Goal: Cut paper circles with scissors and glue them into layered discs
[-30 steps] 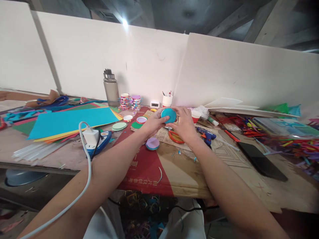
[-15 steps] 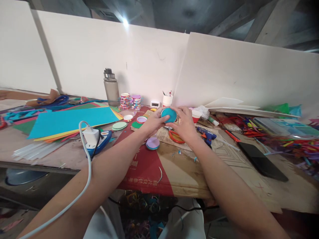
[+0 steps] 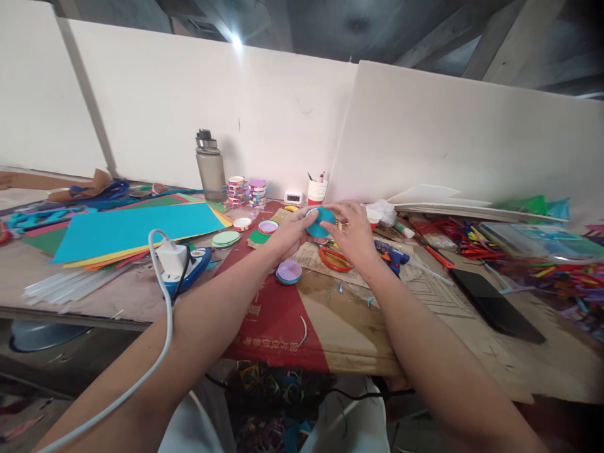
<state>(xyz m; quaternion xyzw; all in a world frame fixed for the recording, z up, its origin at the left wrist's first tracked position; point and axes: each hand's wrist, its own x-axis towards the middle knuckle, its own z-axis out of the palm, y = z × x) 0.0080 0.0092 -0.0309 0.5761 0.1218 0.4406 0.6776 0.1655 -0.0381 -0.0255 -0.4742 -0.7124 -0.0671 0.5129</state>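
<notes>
A round blue disc (image 3: 321,224) is held up over the table between my two hands. My left hand (image 3: 295,229) is closed on its left edge, thumb on the face. On the other side my right hand (image 3: 352,228) grips the right edge with thumb and fingers. What lies behind the disc is hidden. Below the hands are orange-handled scissors (image 3: 336,259) and a small stack of purple and blue discs (image 3: 289,272). Left of them sit a purple-topped ring (image 3: 268,227), a green disc (image 3: 258,237) and pale green discs (image 3: 226,239).
Coloured sheets (image 3: 136,229) and a power strip with a white plug (image 3: 173,261) lie left. A bottle (image 3: 210,167) and two decorated stacks (image 3: 257,194) stand behind. Rightward are a blue glue gun (image 3: 395,257), a phone (image 3: 495,305) and a plastic box (image 3: 542,239).
The blue disc has tilted slightly in my hands, and both thumbs have shifted on its face. My right hand has moved a little to the right.
</notes>
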